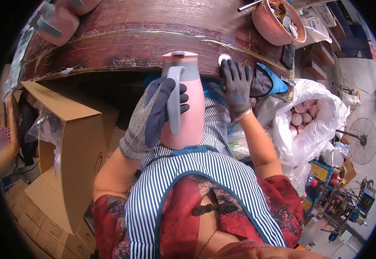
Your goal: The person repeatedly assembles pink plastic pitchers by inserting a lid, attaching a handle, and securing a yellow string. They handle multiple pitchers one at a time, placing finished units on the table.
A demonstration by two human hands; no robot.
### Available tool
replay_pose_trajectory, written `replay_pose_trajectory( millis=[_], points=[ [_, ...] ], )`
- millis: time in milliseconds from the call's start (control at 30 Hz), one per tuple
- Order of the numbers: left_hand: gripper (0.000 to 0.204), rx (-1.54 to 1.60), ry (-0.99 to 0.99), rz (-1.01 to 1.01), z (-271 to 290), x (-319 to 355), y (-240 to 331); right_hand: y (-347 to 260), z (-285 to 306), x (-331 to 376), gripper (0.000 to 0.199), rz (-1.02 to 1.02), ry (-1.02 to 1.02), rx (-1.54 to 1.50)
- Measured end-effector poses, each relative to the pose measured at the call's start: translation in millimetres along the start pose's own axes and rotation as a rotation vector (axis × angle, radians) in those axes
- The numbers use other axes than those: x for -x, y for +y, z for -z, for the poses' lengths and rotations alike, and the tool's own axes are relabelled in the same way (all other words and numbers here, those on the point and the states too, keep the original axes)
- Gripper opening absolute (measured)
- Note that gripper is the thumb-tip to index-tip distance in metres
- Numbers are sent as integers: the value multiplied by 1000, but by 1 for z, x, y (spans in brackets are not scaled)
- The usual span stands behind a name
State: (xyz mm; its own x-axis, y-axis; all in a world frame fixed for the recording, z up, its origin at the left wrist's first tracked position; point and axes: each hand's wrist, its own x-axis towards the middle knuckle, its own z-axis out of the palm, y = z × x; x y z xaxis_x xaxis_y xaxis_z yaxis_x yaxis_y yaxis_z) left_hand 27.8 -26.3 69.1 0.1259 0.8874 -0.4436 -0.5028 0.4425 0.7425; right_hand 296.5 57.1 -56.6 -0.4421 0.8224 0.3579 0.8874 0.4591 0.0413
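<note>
By the table (132, 47), left hand (150, 113) grips a pink jug (193, 114), right hand (237, 88) apart.

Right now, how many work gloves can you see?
2: one on the left hand, which holds the pink jug; one on the right hand, near the edge of the table, by a white disc. Others could be hidden.

pink jug (193, 114) partly hidden by left hand (150, 113), upper-left jug (82, 5) cut off, co-worker's arm (9, 149) blurred
</note>
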Motion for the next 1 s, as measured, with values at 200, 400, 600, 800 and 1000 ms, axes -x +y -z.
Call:
replay_pose_trajectory(
  millis=[200,400,600,800,1000],
  points=[
    [42,-133,-260,-15,32,-25,-16,1,31,3,34,-424,290,-997],
    [34,-962,-101,-427,30,-39,-32,-46,63,-4,29,-913,117,-2159],
    [41,-966,-150,-436,30,-50,-23,-80,53,-11,32,-726,296,-1854],
    [43,-939,-179,-462,27,-55,-26,-93,42,-15,34,-663,417,-1432],
    [37,-1114,-136,-542,15,-60,-26,-96,42,-16,39,-504,450,-1209]
  ],
)
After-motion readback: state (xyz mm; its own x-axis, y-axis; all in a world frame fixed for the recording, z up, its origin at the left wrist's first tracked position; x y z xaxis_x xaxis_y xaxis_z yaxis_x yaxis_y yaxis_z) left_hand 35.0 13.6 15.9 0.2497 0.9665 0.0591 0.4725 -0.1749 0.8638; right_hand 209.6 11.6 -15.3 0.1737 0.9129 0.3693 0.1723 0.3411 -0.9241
